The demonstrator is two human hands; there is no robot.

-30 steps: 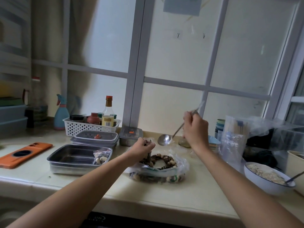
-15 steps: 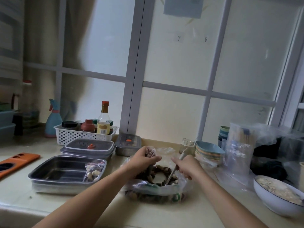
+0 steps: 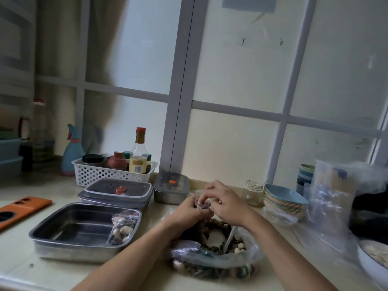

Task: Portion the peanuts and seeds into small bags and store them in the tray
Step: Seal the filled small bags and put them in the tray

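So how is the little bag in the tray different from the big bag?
The little bag is small, looks sealed and lies in the steel tray; the big bag is far larger, open on the counter, with a spoon in it. Both are clear plastic holding peanuts.

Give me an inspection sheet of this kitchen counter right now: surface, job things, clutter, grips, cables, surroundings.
Surface: pale stone countertop, dimly lit.
Job's things: square steel tray holds one filled small clear bag at its right side; big clear bag of peanuts and seeds open, metal spoon standing in it.
Clutter: white perforated basket of bottles, stacked grey lidded containers, flat orange case, glass jar, stacked pastel bowls, white bowl.
Grips: left hand and right hand both pinch a small zip bag.
Cables: nothing seen.
Surroundings: frosted window, grey frame.
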